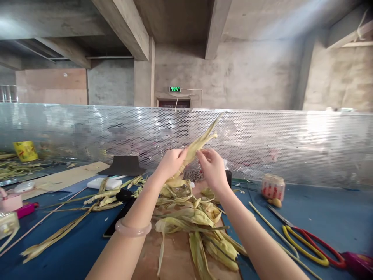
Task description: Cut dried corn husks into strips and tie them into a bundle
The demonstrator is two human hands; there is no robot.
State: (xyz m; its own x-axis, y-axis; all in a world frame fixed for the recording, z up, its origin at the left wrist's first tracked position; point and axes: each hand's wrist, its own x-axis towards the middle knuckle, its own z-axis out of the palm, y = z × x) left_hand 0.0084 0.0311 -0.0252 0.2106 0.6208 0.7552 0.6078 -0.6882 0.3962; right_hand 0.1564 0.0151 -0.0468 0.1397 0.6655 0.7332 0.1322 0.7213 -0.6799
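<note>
A heap of dried corn husks (192,225) lay on a brown board (175,252) nearest the camera, scissors (309,241) to the right on the blue table (335,214). Above the heap, the left hand (170,163) closed around a husk bundle (198,146), holding it upright and steady, while the right hand (212,167) pinched its leaves. Behind stood a perforated metal screen (291,144) and concrete wall (247,74).

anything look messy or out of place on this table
Yes. Loose dried husk strips lie strewn over the brown board and off it onto the blue table. The left hand and right hand hold one husk bundle up. Scissors lie open-handled at the right.
</note>
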